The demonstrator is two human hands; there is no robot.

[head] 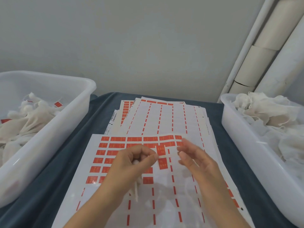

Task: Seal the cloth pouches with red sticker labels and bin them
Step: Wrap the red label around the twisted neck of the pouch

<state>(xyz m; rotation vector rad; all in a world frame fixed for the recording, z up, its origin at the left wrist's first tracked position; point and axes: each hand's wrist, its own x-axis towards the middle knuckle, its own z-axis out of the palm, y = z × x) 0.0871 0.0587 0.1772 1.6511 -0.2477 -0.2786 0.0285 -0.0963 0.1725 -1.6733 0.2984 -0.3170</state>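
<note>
A sheet of red sticker labels [115, 155] lies on the blue-covered table in front of me. My left hand [133, 163] grips a small white cloth pouch, whose drawstring [136, 190] hangs below the fist. Its thumb and forefinger pinch the pouch's neck, where a red label [162, 157] is folded over. My right hand [195, 158] hovers just right of the label with fingers spread and holds nothing. The left bin [69, 122] holds pouches with red labels on them. The right bin [243, 145] holds plain white pouches.
Several used label sheets [164, 117] with only red dashes left are stacked behind the current sheet. The blue cloth [92, 122] covers the table between the two bins. White pipes [271, 51] run up the wall at the back right.
</note>
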